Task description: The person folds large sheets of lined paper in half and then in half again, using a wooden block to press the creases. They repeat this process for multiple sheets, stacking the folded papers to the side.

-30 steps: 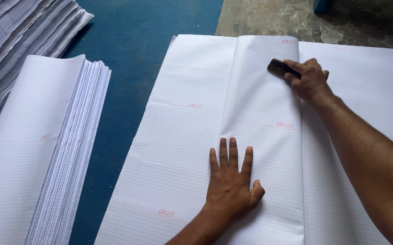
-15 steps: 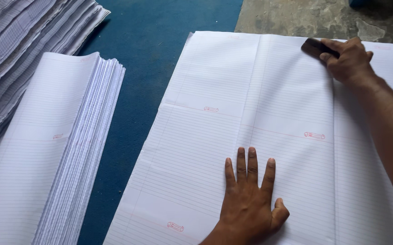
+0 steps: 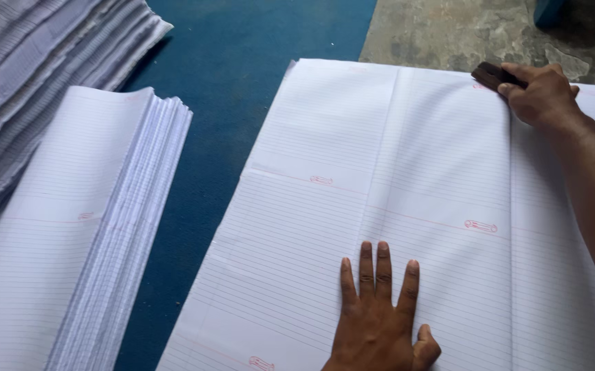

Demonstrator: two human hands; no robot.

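Head | right hand [image 3: 543, 96] | dark block [image 3: 493, 74] slid to sheet [image 3: 380, 206] top edge

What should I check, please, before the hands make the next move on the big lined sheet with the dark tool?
1. Left hand lies flat with spread fingers on the lined sheet: ok.
2. Right hand grips the dark tool: ok.
3. Tool is at the far edge of the sheet, on the fold line: ok.
4. Fold crease pressed sharp along its whole length: cannot tell.
5. Sheet lies smooth, no wrinkles seen on the visible part: ok.
6. Stack of folded sheets lies apart on the blue mat, not touching the sheet: ok.
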